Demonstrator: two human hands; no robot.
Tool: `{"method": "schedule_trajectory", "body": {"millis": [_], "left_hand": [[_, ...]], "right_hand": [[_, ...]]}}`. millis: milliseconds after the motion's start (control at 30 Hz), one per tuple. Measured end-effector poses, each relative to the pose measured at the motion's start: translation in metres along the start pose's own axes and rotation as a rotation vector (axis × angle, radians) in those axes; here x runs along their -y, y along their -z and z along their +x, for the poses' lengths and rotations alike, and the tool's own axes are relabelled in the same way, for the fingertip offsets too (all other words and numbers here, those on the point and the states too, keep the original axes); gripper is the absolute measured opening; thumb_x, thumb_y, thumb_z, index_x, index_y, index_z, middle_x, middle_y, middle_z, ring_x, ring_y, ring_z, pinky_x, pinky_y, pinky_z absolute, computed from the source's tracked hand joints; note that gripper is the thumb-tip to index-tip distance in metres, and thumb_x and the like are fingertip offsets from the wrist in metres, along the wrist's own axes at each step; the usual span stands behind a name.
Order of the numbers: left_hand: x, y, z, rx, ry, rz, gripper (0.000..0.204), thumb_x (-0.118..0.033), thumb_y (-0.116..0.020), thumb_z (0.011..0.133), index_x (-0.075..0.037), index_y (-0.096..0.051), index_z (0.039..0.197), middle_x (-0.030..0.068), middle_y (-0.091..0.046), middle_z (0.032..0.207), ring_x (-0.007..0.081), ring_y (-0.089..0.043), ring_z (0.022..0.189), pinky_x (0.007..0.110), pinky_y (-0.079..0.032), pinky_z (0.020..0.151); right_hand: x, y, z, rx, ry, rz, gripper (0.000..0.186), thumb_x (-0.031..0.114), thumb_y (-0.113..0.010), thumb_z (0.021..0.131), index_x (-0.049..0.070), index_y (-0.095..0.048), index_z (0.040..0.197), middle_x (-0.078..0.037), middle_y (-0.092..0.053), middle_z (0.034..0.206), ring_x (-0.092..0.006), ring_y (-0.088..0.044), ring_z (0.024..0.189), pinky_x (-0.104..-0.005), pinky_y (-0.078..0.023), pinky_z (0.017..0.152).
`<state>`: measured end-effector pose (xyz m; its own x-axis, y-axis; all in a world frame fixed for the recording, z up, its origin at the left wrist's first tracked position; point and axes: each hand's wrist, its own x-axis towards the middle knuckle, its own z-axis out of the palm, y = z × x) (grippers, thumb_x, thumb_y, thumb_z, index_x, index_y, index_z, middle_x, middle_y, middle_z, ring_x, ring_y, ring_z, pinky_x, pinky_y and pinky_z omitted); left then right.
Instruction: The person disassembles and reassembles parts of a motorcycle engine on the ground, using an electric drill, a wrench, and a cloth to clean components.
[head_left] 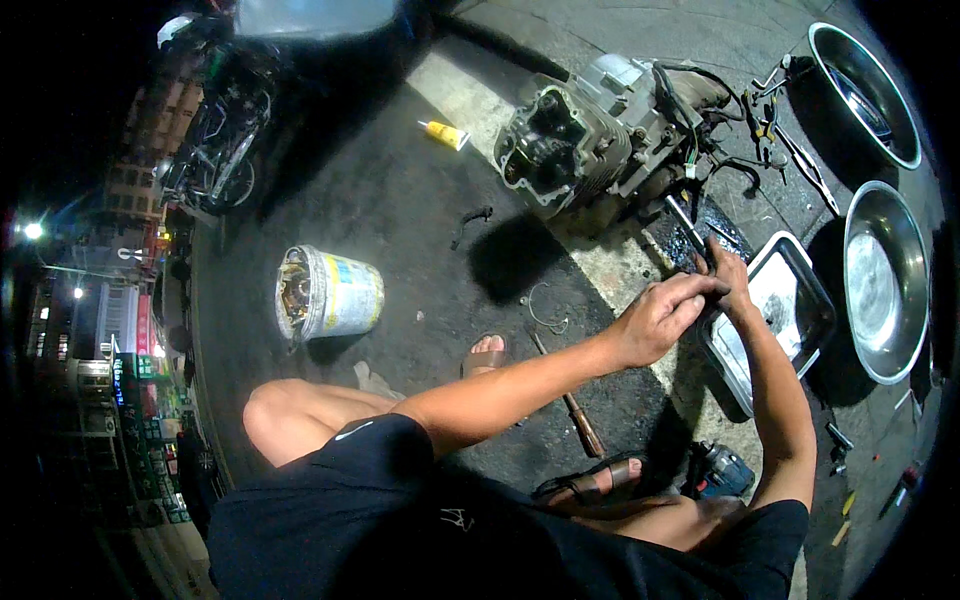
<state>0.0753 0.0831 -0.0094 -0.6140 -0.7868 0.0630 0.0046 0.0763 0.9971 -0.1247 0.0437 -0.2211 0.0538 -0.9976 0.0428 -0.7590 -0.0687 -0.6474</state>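
My right hand [732, 275] is closed around a long metal tool [680, 212], whose shiny shaft angles up toward the lower side of a greasy engine [615, 135]. My left hand [665, 315] is closed beside it, fingertips over the tool's near end and the right hand; what they grip is hidden. The engine has an open top with bare casting, a cylinder and loose wires, and lies on a stained pale strip of pavement. Just under my hands sits a rectangular metal tray [812, 345] with a pale interior.
Two steel basins [885, 300] stand right; pliers [810, 170] and small tools lie nearby. A white bucket [345, 295] of parts and a yellow tube [445, 134] are left, a wooden-handled tool [582, 425] and power tool [720, 470] below. A motorcycle [220, 150] stands at upper left.
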Motion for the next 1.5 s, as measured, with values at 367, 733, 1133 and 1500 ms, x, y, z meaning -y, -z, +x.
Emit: {"method": "schedule_trajectory", "body": {"millis": [367, 733, 1133, 1500], "left_hand": [[0.049, 0.016, -0.085, -0.082, 0.108, 0.241, 0.046, -0.019, -0.037, 0.097, 0.001, -0.043, 0.138, 0.0172, -0.051, 0.137, 0.0287, -0.048, 0.129, 0.036, -0.034, 0.108], [0.090, 0.026, -0.109, -0.088, -0.036, 0.258, 0.041, -0.017, -0.038, 0.099, 0.001, -0.047, 0.134, 0.0180, -0.049, 0.139, 0.0314, -0.045, 0.131, 0.037, -0.033, 0.109], [0.107, 0.040, -0.063, 0.213, 0.485, 0.503, 0.036, -0.014, -0.051, 0.084, -0.007, -0.056, 0.120, 0.0204, -0.067, 0.086, 0.0360, -0.066, 0.081, 0.044, -0.050, 0.075], [0.100, 0.032, -0.013, 0.282, 0.591, 0.442, 0.029, -0.026, -0.058, 0.091, 0.000, -0.063, 0.103, 0.0077, -0.061, 0.072, 0.0156, -0.057, 0.061, 0.033, -0.047, 0.056]], "right_hand": [[0.016, 0.013, -0.002, -0.002, 0.134, -0.299, 0.035, 0.010, -0.056, 0.082, 0.007, -0.052, 0.117, -0.018, -0.063, 0.075, -0.0358, -0.065, 0.069, -0.0453, -0.050, 0.059], [0.010, 0.007, -0.004, -0.045, 0.246, -0.326, 0.024, 0.018, -0.044, 0.097, 0.004, -0.052, 0.115, -0.017, -0.063, 0.074, -0.0364, -0.064, 0.068, -0.0472, -0.053, 0.061], [0.034, 0.023, 0.000, 0.128, 0.057, -0.488, 0.021, 0.010, -0.046, 0.089, 0.003, -0.047, 0.109, -0.018, -0.066, 0.078, -0.0369, -0.066, 0.073, -0.0484, -0.051, 0.061], [0.024, 0.013, -0.012, 0.083, 0.045, -0.385, 0.037, 0.012, -0.043, 0.091, 0.004, -0.043, 0.127, -0.022, -0.065, 0.088, -0.0387, -0.066, 0.078, -0.0477, -0.052, 0.066]]}}
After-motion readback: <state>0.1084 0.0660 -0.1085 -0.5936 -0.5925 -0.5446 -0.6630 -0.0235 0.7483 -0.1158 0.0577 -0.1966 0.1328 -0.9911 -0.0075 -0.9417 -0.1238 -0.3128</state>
